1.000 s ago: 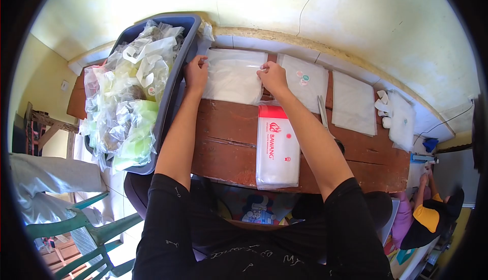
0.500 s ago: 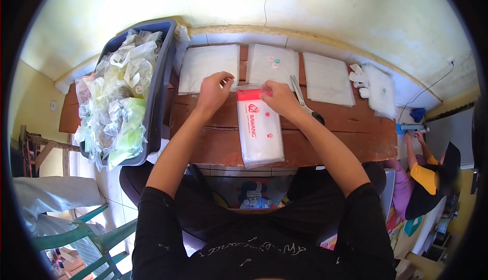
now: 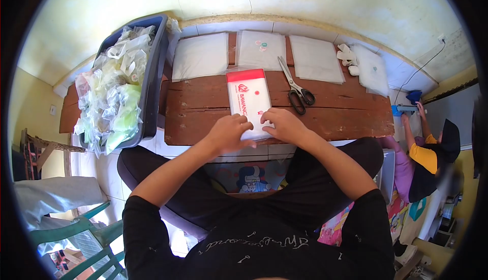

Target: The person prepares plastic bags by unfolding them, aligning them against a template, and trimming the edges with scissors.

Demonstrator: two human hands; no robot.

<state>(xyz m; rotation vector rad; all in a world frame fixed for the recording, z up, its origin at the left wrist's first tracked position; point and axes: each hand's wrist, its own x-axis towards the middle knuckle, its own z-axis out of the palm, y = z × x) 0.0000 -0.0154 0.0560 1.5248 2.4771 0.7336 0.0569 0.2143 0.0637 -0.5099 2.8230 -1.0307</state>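
Observation:
A clear pack of plastic bags [image 3: 254, 87] with a red band and red "BAWANG" print lies on the brown wooden table, its lower end toward me. My left hand [image 3: 230, 131] is over the pack's lower left corner, thumb and fingers apart. At the lower right edge is my right hand [image 3: 285, 126], fingers bent, with a gap between thumb and forefinger. Whether either hand touches the plastic is hard to tell. Black-handled scissors [image 3: 300, 93] lie just right of the pack, blades pointing away from me.
Stacks of clear bags [image 3: 201, 56] line the table's back, with white bundles [image 3: 347, 56] at the right. A dark tub [image 3: 161, 46] heaped with crumpled plastic bags [image 3: 114, 86] stands at the left. Another person [image 3: 424, 158] works at the far right beside a blue device [image 3: 401, 109].
Both hands have come from the pack's red top end down to its near end. The right forearm no longer covers the scissors' handles. The whole view has shifted a little.

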